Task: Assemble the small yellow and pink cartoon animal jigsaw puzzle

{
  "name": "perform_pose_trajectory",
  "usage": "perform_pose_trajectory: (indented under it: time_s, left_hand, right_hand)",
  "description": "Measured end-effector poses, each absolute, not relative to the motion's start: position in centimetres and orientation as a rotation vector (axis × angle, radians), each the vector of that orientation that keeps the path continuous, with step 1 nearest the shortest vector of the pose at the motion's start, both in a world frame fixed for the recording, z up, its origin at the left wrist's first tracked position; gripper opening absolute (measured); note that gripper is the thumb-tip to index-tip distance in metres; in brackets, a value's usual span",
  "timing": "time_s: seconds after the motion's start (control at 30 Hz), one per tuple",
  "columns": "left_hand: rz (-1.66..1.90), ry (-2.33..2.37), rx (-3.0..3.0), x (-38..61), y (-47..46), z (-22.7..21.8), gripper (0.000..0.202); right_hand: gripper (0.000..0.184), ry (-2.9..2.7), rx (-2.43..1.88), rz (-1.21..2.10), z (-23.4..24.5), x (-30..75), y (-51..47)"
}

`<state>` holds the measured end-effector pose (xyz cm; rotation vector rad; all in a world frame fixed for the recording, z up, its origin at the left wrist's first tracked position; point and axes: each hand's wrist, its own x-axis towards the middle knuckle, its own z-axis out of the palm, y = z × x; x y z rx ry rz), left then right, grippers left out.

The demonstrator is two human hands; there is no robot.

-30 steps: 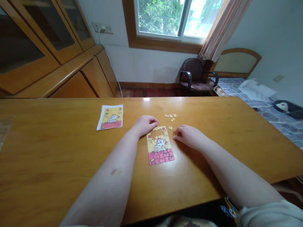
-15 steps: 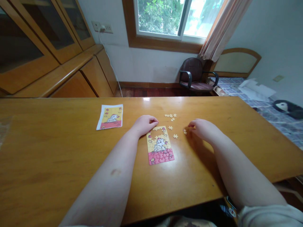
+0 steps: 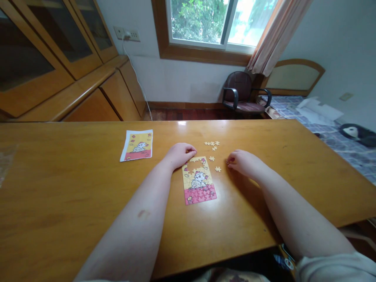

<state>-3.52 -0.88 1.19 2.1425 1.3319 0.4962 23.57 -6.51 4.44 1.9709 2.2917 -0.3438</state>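
Observation:
A jigsaw puzzle [image 3: 199, 192] lies upright before me, its picture a white animal on yellow and pink, with a gap near the top. Resting at its upper left corner is my left hand [image 3: 179, 154], fingers loosely bent and holding nothing visible. To the right, my right hand [image 3: 242, 161] pinches a puzzle piece [image 3: 227, 161], mostly hidden by the fingertips, just above the table. Between the hands lie loose puzzle pieces: one [image 3: 217, 169] beside the puzzle, another [image 3: 212, 158] above it, and several more [image 3: 212, 143] farther back.
A printed reference picture [image 3: 138, 147] on white paper lies to the left on the wooden table [image 3: 88, 196]. Clear plastic [image 3: 7, 160] shows at the far left edge. Beyond the table stand a brown armchair [image 3: 239, 92], a cabinet [image 3: 96, 98] and a bed [image 3: 293, 105].
My right hand's fingers have closed on the puzzle piece that lay in front of them, shifting slightly left. The left hand and the puzzle have stayed put.

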Motion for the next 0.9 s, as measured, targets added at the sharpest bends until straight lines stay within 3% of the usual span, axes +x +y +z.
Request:
perform_pose_trajectory:
  time_s: [0.37,0.53,0.63,0.77,0.9]
  left_hand:
    - [0.501,1.316,2.161,-3.5,-0.8,1.2,0.027]
    - [0.506,1.305,2.164,-3.5,-0.7,1.1,0.027]
    - [0.513,1.303,2.163,-3.6,-0.7,1.0,0.027]
    - [0.522,1.304,2.150,-3.5,-0.7,0.9,0.027]
    - [0.519,1.297,2.148,-3.6,-0.7,1.0,0.028]
  right_hand:
    - [0.008,2.479,1.941,-0.413,4.5,22.9,-6.9]
    - [0.009,2.635,1.888,-0.897,5.6,20.5,-8.2]
    - [0.011,2.722,1.649,-1.050,6.2,17.7,-9.2]
    - [0.017,2.748,1.452,-0.944,6.0,14.5,-8.9]
    - [0.013,2.730,1.705,-0.976,4.7,13.3,-7.2]
